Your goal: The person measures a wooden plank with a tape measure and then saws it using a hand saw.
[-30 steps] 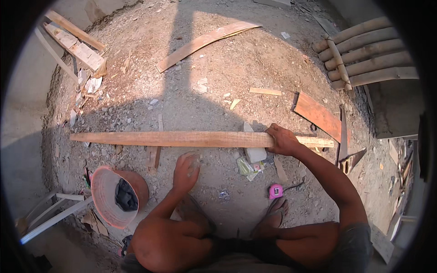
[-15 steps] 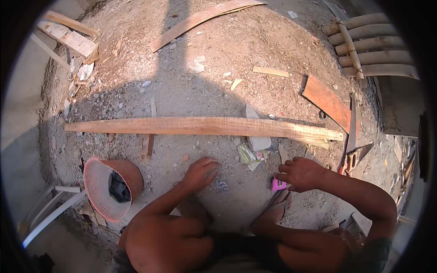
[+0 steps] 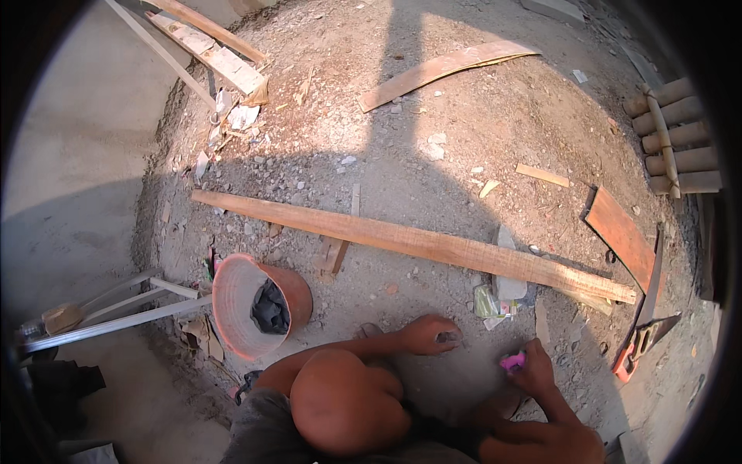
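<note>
Ground: bare dirt and gravel (image 3: 433,100) in strong sun, littered with wood scraps, with a smooth concrete slab (image 3: 77,155) along the person's left.
Pink object: a small bright pink thing (image 3: 512,361), likely a tape measure, lies low on the dirt at the fingertips of the right hand, well right of the left hand.
Right hand: the right hand (image 3: 532,370) is curled over the pink object and grips it.
Left hand: the left hand (image 3: 430,335) rests on the dirt, fingers bent around something small and dark; whether it grips it cannot be told.
Long plank: a pale wooden plank (image 3: 410,241) lies across the ground just beyond both hands, slanting down toward the right.
Paper scraps: crumpled wrappers (image 3: 492,303) lie between the plank and the hands.
Bucket: an orange bucket (image 3: 259,303) lies tipped on its side, left of the left hand, with dark cloth inside.
Red board: a reddish board (image 3: 622,236) lies to the right.
Poles: a bundle of round poles (image 3: 680,147) lies at the far right.
</note>
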A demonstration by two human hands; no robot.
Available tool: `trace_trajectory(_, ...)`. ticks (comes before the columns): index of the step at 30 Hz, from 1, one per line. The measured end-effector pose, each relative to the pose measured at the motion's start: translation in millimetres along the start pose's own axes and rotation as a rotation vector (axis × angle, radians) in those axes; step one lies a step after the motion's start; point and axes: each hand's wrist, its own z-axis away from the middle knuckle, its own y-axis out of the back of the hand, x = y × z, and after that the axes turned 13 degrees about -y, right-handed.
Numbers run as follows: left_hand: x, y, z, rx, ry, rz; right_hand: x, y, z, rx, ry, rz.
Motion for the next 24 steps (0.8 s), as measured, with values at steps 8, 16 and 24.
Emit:
trace_trajectory(8,-54,-59,6,0.035,0.262,0.812,-89,-26,-30,0.027,0.232,-0.319)
trace_trajectory(16,-78,-89,20,-0.195,0.438,1.106,-45,-100,-34,-0.080,0.492,-0.576)
trace_trajectory(24,-42,-71,3,-0.064,0.360,0.927,-85,-52,-13,-0.288,0.303,-0.272)
